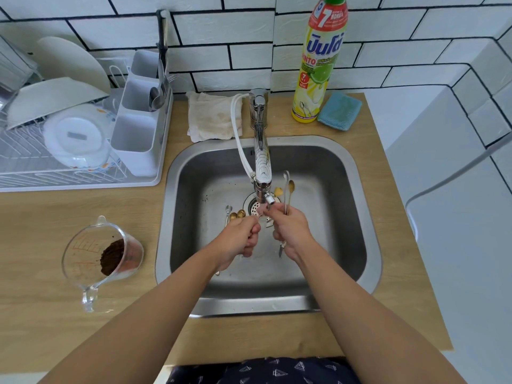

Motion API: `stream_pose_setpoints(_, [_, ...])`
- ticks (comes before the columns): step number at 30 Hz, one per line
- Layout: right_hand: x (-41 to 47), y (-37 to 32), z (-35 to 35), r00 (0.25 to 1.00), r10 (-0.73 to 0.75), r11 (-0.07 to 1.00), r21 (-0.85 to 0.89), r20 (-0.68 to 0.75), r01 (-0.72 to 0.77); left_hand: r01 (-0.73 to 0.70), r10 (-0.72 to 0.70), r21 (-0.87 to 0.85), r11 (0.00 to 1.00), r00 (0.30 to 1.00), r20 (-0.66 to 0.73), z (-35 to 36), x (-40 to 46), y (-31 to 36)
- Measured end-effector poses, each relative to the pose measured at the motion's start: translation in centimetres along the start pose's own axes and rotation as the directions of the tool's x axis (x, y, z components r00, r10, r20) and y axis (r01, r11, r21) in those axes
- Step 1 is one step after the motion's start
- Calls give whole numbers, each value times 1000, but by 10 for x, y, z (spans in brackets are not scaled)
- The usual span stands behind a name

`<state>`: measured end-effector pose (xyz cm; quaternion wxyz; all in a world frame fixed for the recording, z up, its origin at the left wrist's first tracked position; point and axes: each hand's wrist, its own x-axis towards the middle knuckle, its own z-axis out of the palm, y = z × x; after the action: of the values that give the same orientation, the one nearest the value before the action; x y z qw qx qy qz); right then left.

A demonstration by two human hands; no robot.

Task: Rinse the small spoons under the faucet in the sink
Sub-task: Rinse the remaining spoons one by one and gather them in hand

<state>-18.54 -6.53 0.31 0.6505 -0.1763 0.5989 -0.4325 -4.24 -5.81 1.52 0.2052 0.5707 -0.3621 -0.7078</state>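
Observation:
Both my hands are over the steel sink [357, 217], just below the faucet [261, 167] spout. My left hand [241, 239] grips a bunch of small spoons [235, 215]; gold and silver bowls stick out past its knuckles to the upper left. My right hand [291, 231] holds several long-handled spoons [288, 189], whose gold and silver bowls point up toward the back of the sink, while their handle ends show below my palm. My fingertips meet under the spout near the drain [253, 206]. Whether water runs is hard to tell.
A dish rack [83, 173] with plates and a cutlery caddy stands on the left. A glass measuring jug [102, 253] with coffee grounds sits on the wooden counter. Behind the sink are a cloth [210, 117], a dish soap bottle [318, 67] and a blue sponge [339, 110].

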Motion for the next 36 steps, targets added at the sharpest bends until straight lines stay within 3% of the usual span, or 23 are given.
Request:
stream_pose_setpoints(3, [7, 0, -3, 999, 6, 999, 41, -50, -4, -3, 3, 6, 1000, 1000, 5, -3, -5, -3])
stream_pose_setpoints(7, [-5, 17, 5, 990, 64, 996, -64, 126, -56, 16, -17, -34, 999, 1000, -22, -3, -10, 1])
stream_pose_setpoints(9, [-2, 10, 2, 996, 57, 994, -97, 73, -49, 48, -48, -40, 998, 999, -10, -5, -12, -1])
stream_pose_setpoints(12, [9, -1, -2, 996, 49, 999, 19, -77, -48, 82, -84, -80, 993, 996, -18, -5, -13, -3])
stream_pose_setpoints(14, [6, 5, 2, 998, 49, 998, -31, -24, -50, 92, -95, -75, 993, 995, -40, -4, -12, -2])
stream_pose_setpoints(17, [-5, 16, 8, 994, 56, 991, -126, 95, -44, 97, -94, 48, 994, 994, -61, -4, -12, 0])
stream_pose_setpoints(20, [7, 7, 2, 999, 38, 998, -43, -34, -39, 101, -83, 243, 965, 993, -85, -5, -11, -4])
stream_pose_setpoints(22, [9, 7, 0, 998, 42, 999, -32, -44, -43, 89, -59, 316, 945, 993, -105, -4, -11, -5])
stream_pose_setpoints(25, [1, 17, 5, 995, 57, 986, -160, 81, -43, 41, 26, 400, 916, 987, -160, -4, -12, -6])
stream_pose_setpoints(27, [5, 12, 3, 998, 58, 990, -132, 24, -55, 27, 55, 412, 911, 981, -184, -3, -11, -7])
stream_pose_setpoints(30, [14, 1, -5, 994, 60, 998, 42, -92, -56, 15, 51, 360, 933, 984, -173, -1, -9, -6])
stream_pose_setpoints(34, [2, 9, -1, 998, 49, 998, -49, 31, -47, 21, 42, 382, 924, 987, -155, -5, -8, -4])
stream_pose_setpoints(36, [2, 8, -3, 999, 34, 999, -34, -3, -34, 39, 12, 390, 920, 992, -128, -9, -8, -5])
